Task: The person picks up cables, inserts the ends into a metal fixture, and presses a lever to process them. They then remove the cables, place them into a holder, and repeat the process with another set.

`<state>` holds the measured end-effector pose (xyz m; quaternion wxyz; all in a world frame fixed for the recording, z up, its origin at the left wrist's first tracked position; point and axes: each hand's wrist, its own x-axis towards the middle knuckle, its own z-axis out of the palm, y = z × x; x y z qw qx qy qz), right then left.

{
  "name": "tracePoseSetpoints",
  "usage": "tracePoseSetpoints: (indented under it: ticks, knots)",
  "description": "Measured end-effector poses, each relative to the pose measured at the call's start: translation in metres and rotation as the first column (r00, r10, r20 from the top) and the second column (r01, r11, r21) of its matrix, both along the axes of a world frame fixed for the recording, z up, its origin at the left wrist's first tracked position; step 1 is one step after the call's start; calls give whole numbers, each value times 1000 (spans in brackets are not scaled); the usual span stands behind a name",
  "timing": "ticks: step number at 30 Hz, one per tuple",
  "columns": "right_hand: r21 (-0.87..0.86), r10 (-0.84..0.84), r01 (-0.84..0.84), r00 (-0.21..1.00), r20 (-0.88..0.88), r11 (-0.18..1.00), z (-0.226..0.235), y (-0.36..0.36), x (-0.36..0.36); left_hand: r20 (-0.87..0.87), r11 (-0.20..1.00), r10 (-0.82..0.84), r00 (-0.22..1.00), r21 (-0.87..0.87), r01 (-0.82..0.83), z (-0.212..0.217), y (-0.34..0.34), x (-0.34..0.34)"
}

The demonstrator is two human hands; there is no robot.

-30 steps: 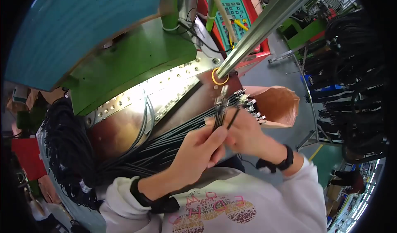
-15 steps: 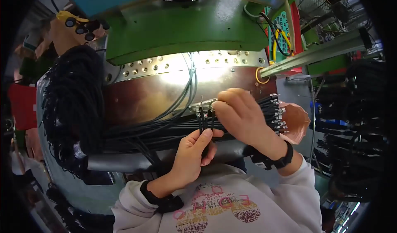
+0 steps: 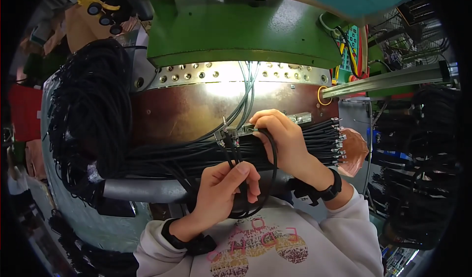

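My left hand (image 3: 227,189) is closed, thumb against fingers, around several thin black cables (image 3: 233,154). Their upper ends meet small metal connectors (image 3: 227,137) at the left end of a narrow metal fixture (image 3: 301,118). To its right, my right hand (image 3: 285,141) pinches the end of another black cable (image 3: 274,171) beside the fixture. That cable bends down in a loop below my left hand. My right fingertips partly hide the cable end, so whether it touches the fixture cannot be told.
A thick bundle of black cables (image 3: 314,141) lies across the bench, metal ends at the right by crumpled orange sheeting (image 3: 354,149). More cables (image 3: 93,95) are heaped at left. Behind stands a green machine housing (image 3: 236,28). A metal bar (image 3: 388,84) juts in from the right.
The view has shifted slightly. My right hand has moved off the left hand's cables toward the middle of the fixture, and a looped black cable now shows from its fingers.
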<state>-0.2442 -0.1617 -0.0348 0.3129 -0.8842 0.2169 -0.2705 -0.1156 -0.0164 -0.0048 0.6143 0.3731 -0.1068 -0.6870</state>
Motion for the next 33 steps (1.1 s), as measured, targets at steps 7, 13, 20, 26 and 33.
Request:
tracePoseSetpoints:
  ticks: [7, 13, 20, 26, 33]
  knots:
    - [-350, 62, -164, 957, -283, 922, 12, -2, 4, -39, 995, -76, 996, 63, 78, -4, -4, 4]
    - [-418, 107, -132, 991, -85, 899, 31, -9, -9, -140, 977, -199, 970, 47, 207, 6, -16, 4]
    - [-73, 7, -6, 1000, 17, 997, 0, -11, -13, 25, 982, -187, 982, 2, 187, 21, -15, 10]
    - [-114, -1, -9, 996, -88, 993, 4, -13, -14, -73, 947, -299, 951, 100, 305, 10, -21, 5]
    - [-326, -38, 19, 998, -53, 945, 28, -20, -31, 111, 895, -439, 892, 144, 422, 28, -34, -4]
